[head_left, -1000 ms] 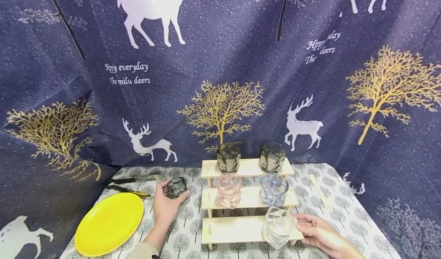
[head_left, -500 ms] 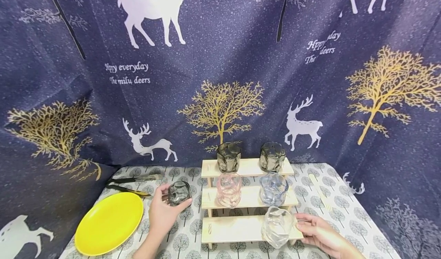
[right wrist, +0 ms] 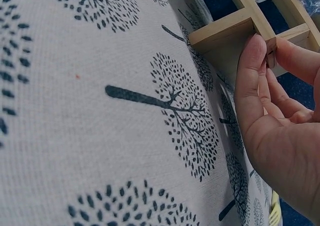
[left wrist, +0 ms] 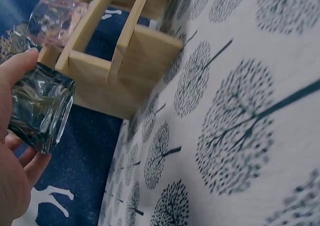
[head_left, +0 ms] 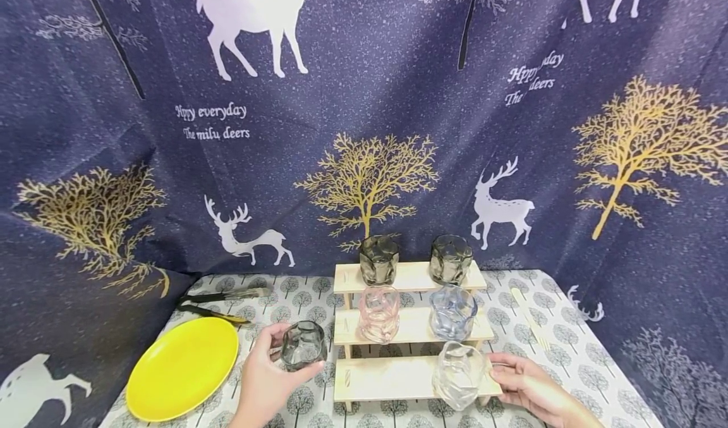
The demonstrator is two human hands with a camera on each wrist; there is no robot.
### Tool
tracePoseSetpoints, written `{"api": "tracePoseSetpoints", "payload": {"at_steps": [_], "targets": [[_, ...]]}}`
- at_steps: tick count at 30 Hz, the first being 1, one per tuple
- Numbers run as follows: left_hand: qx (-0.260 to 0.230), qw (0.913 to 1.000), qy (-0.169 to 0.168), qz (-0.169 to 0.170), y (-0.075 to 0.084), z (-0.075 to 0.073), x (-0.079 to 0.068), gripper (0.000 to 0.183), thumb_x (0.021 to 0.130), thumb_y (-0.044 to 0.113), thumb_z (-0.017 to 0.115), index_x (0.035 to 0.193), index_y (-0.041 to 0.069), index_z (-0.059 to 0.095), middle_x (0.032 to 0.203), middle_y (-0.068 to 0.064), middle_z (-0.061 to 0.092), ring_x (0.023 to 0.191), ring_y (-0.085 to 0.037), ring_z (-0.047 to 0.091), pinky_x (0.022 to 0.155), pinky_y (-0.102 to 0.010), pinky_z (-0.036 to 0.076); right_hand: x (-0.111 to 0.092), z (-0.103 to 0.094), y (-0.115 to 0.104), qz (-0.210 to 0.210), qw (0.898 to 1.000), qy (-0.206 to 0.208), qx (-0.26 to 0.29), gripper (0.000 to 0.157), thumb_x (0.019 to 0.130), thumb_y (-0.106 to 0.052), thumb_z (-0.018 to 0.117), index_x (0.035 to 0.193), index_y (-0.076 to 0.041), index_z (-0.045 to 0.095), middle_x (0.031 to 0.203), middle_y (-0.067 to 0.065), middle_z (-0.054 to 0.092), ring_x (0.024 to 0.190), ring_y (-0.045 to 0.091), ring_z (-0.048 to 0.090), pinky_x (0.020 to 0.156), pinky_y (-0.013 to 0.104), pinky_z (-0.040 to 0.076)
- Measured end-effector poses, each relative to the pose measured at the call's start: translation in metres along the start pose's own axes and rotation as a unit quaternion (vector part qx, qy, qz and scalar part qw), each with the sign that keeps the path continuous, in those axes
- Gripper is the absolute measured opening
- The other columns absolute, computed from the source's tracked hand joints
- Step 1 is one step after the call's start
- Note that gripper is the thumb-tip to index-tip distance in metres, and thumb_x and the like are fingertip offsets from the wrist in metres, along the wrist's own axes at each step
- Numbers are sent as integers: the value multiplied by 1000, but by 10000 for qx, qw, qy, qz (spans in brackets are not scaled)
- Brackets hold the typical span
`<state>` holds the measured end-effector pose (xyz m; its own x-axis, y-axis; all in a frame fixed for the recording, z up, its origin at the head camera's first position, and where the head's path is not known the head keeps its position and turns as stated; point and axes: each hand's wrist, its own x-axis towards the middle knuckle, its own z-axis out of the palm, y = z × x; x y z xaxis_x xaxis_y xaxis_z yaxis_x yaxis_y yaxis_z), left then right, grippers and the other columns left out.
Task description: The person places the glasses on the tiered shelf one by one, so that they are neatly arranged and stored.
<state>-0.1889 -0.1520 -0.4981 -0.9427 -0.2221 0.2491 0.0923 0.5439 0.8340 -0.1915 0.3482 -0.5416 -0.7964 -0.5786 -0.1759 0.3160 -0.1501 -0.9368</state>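
Observation:
My left hand (head_left: 270,368) grips a dark grey glass cup (head_left: 303,346) left of a three-step wooden rack (head_left: 387,377). In the left wrist view the cup (left wrist: 42,105) is held between thumb and fingers, raised off the patterned cloth. My right hand (head_left: 529,387) pinches the right end of the rack's lowest step; the right wrist view shows thumb and fingertips on that wooden edge (right wrist: 270,45). A clear cup (head_left: 458,375) stands on the lowest step at the right. On the middle step are a pink cup (head_left: 380,314) and a blue cup (head_left: 452,313).
Two smoky grey cups (head_left: 379,260) stand on the top step. At the left lie a yellow plate (head_left: 182,369), a brush with a black handle (head_left: 227,295) and a black-and-yellow utensil (head_left: 213,313). A pale fork (head_left: 529,317) lies right of the rack. A printed curtain (head_left: 364,99) hangs behind.
My left hand has brought the dark grey cup nearer to me and slightly rightward, toward the rack. My right hand has stayed at the lowest step's end.

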Motion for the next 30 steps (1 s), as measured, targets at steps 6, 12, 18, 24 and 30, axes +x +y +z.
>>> {"api": "tracePoseSetpoints", "payload": {"at_steps": [6,12,18,24,30], "targets": [[-345,9992,-117,151,13,4,-18,91,49,41,106,126,23,62,111,3,63,102,-14,61,90,-34,57,-2,0,2,-74,9999,82,8,32,111,-6,43,136,-13,60,119,7,69,101,16,70,86,28,59],[-741,9953,-388,490,23,18,-31,89,45,38,107,122,24,65,104,10,66,96,-10,64,86,-30,58,-2,-1,3,-154,9999,67,-5,33,111,-5,42,136,-13,60,120,7,69,101,17,70,86,29,59],[-812,9894,-970,719,30,36,-40,89,50,47,104,125,27,63,108,12,65,97,-12,65,86,-32,58,-2,-1,2,-128,9999,105,-10,32,111,-5,42,137,-12,60,120,7,69,99,16,70,85,28,59],[-969,9824,-1427,723,37,54,-43,86,55,47,103,126,23,61,113,5,64,97,-13,66,86,-30,58,-2,-2,3,-83,9999,139,-23,32,111,-6,42,138,-10,59,119,8,69,100,17,70,85,28,59],[-1348,9744,-1663,684,42,71,-44,84,58,44,102,127,21,61,115,2,64,97,-14,70,86,-29,60,-2,-2,3,-47,9998,182,-11,32,111,-7,43,140,-7,57,119,8,68,99,17,70,84,28,59]]}}
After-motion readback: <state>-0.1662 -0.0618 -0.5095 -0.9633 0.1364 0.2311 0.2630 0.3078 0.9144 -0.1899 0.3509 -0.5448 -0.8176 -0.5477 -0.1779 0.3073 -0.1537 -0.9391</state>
